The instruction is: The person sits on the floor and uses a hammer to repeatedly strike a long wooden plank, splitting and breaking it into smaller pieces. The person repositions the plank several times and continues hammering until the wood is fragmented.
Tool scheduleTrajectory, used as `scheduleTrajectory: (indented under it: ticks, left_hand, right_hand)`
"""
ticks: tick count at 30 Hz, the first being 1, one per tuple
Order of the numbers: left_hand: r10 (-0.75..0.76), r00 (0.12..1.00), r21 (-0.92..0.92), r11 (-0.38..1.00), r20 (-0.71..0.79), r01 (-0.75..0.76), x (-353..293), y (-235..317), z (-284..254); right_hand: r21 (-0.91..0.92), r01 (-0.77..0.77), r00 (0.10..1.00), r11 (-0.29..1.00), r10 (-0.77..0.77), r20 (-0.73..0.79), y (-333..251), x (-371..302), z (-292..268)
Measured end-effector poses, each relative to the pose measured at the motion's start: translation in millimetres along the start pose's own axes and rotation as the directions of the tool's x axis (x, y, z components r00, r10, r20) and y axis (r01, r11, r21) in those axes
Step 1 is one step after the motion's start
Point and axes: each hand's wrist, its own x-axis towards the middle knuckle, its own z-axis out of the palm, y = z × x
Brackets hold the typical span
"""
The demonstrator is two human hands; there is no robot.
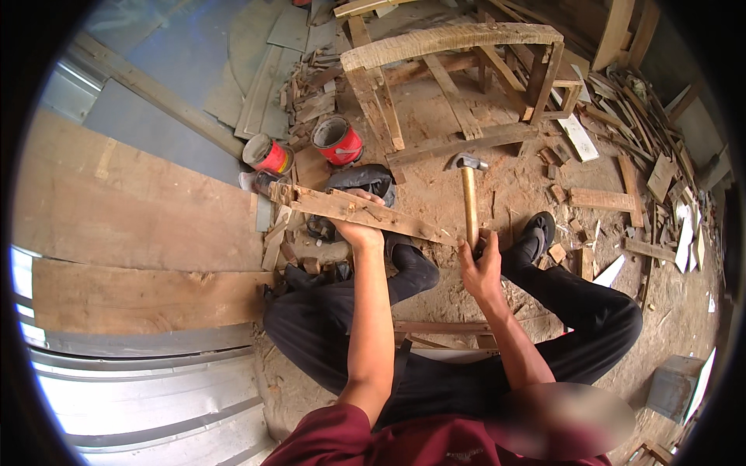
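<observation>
A rough, splintered wooden board (365,211) is held up in front of me, slanting down to the right, by my left hand (359,227); some of its fingers are hidden behind the wood. My right hand (482,268) is closed round the lower handle of a claw hammer (470,194). The hammer stands roughly upright, its metal head at the top. Close to my right thumb is the board's narrow right end; whether they touch I cannot tell.
A wooden sawhorse-like frame (454,45) stands ahead. Two red cans (337,141) sit left of it, near a black bag (365,182). Scrap wood (645,147) is piled on the right. Large wooden panels (140,194) lie at the left. My outstretched legs flank the work.
</observation>
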Motion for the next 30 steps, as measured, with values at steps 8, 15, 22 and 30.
scheduleTrajectory:
  ticks: [8, 15, 22, 30]
  left_hand:
    - [-0.026, 0.980, 0.026, 0.999, 0.199, 0.022, -16, -21, 20]
    - [-0.107, 0.994, -0.035, 0.994, 0.026, 0.108, -48, -56, 40]
    - [-0.060, 0.959, 0.079, 0.993, -0.277, 0.085, -91, -55, 68]
    - [-0.138, 0.976, 0.246, 0.953, -0.167, 0.177, -97, -48, 68]
  right_hand:
    - [0.163, -0.161, 0.969, 0.973, 0.125, 0.213, -46, -8, 15]
    - [0.301, 0.099, 0.986, 0.949, -0.133, 0.097, -74, 3, 19]
    - [0.426, 0.003, 0.991, 0.905, -0.058, 0.116, -49, 3, 3]
    - [0.374, -0.035, 0.999, 0.927, 0.026, 0.028, -48, 2, 9]
